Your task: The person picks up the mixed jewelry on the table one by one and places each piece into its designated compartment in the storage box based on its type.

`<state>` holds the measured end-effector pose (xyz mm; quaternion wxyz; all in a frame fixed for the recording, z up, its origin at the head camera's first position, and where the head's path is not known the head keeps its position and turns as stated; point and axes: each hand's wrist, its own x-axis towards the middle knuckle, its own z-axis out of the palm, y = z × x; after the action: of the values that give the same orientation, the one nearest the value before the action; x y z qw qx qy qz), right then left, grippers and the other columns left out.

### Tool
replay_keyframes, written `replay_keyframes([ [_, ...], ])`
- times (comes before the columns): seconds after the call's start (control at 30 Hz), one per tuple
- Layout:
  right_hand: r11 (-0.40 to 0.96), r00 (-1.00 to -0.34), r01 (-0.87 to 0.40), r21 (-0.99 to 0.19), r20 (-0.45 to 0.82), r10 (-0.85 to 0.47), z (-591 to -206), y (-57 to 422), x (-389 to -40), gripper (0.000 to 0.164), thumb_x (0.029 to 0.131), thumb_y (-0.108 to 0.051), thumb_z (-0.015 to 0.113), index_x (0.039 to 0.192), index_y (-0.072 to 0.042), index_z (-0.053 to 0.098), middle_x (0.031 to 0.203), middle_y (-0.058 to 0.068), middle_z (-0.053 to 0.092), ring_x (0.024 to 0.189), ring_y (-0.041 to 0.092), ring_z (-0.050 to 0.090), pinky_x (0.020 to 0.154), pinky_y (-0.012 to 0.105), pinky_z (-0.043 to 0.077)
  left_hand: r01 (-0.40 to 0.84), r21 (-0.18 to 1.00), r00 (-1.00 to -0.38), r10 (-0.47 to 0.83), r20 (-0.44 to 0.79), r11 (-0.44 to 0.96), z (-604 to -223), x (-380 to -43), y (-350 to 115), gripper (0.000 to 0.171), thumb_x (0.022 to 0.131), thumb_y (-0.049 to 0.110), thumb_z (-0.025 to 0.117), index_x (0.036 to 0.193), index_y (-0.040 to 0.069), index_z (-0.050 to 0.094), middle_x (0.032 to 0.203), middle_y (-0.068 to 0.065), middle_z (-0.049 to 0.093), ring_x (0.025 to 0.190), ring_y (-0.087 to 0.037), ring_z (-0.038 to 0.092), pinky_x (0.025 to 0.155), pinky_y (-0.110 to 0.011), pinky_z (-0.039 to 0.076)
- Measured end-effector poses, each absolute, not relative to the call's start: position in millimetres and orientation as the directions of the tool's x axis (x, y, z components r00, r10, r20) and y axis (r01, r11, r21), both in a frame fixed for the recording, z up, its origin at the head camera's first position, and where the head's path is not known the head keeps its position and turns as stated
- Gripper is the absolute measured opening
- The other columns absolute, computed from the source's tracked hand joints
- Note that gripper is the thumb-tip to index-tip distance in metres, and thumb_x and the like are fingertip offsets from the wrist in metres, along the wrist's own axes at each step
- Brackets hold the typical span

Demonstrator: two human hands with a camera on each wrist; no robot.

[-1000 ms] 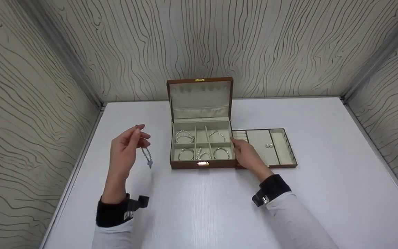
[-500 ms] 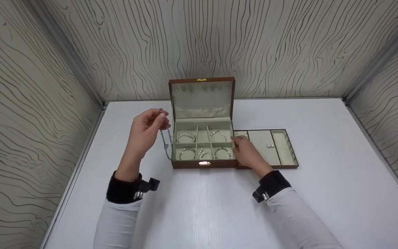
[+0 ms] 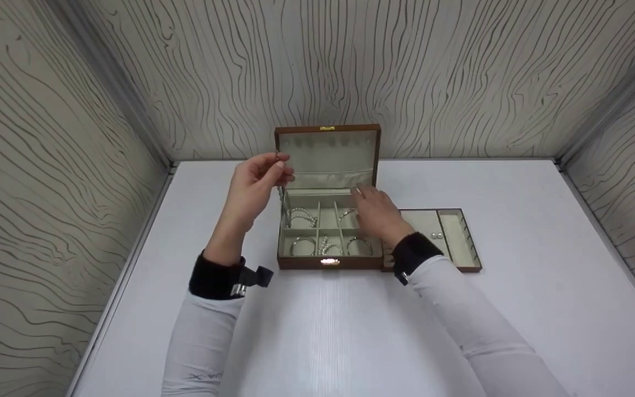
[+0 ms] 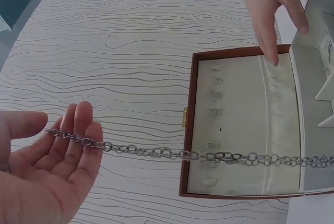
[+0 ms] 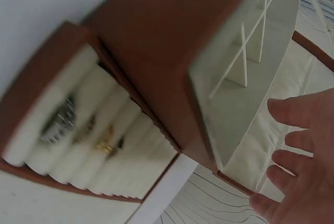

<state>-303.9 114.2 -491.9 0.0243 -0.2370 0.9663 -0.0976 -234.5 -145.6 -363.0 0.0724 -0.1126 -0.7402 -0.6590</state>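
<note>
My left hand (image 3: 254, 184) is raised at the left edge of the jewelry box's upright lid (image 3: 328, 157). Its thumb and fingers pinch one end of a silver chain necklace (image 4: 227, 157), which in the left wrist view stretches across the lid's pale lining and small hooks (image 4: 215, 96). My right hand (image 3: 378, 212) hovers over the right rear of the brown jewelry box (image 3: 301, 264). Its fingers are spread and bare in the right wrist view, with fingertips close to the lid's lower right side. The necklace's far end runs out of the left wrist view.
Bracelets (image 3: 302, 218) lie in several of the box's compartments. A side drawer (image 3: 451, 237) extends to the right, bearing pearl-like earrings (image 3: 436, 235) and ring rolls (image 5: 78, 166) with rings. The white table (image 3: 317, 331) meets patterned panels (image 3: 328, 66) at the back and sides.
My left hand has moved right and up toward the lid with the necklace. My right hand has left the box's right side near the drawer and moved up toward the lid.
</note>
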Motion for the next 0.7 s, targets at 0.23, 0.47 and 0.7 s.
replay_keyframes([
  [0.23,0.899,-0.899,-0.428,-0.096,-0.057,-0.434,-483,109,-325,0.071,0.092,-0.007,0.062,0.152,0.005,0.025,0.158,0.022,0.021,0.145,0.036,0.019,0.115,0.057,0.015,0.269,0.955,-0.962,0.092,0.258,0.128,-367,-236,-134,0.028,0.102,0.002,0.049,0.126,-0.006,0.059,0.108,-0.017,0.068,0.102,-0.024,0.065,0.092,-0.034,0.050],
  [0.47,0.914,-0.911,-0.406,-0.017,-0.073,-0.406,-481,108,-331,0.081,0.089,-0.009,0.066,0.153,0.005,0.019,0.160,0.022,0.013,0.147,0.036,0.010,0.116,0.057,0.008,0.299,0.935,-0.953,0.111,0.282,0.192,-371,-238,-126,0.036,0.102,0.001,0.045,0.136,-0.008,0.051,0.123,-0.016,0.063,0.113,-0.022,0.061,0.100,-0.029,0.045],
  [0.7,0.916,-0.913,-0.402,0.002,-0.077,-0.400,-483,107,-332,0.078,0.091,-0.011,0.064,0.154,0.004,0.019,0.160,0.021,0.015,0.148,0.034,0.009,0.117,0.055,0.003,0.313,0.916,-0.950,0.102,0.296,0.252,-374,-239,-121,0.039,0.102,0.000,0.045,0.139,-0.010,0.046,0.130,-0.018,0.059,0.119,-0.024,0.058,0.101,-0.030,0.044],
])
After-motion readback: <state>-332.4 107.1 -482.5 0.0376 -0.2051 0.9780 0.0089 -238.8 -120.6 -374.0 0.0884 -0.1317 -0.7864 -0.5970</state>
